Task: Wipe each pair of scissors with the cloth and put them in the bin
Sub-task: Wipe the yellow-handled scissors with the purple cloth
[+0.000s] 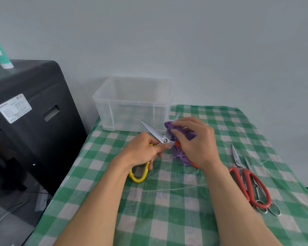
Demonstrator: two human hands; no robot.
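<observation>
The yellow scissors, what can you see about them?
The yellow scissors have shiny metal blades, opened wide, joined by a round screw. One blade points up-left towards the clear bin; the other is wrapped in the purple cloth, tip poking out. The left hand grips them near the screw, a yellow loop handle showing below it. The right hand pinches the cloth round the blade. An orange piece under that hand may be the second handle.

Centre of frame: left hand, bare. Lower left: left forearm, bare to frame edge; small dark mole beside wrist. Right of centre: right hand, bare. Lower right: right forearm, bare to frame edge.
</observation>
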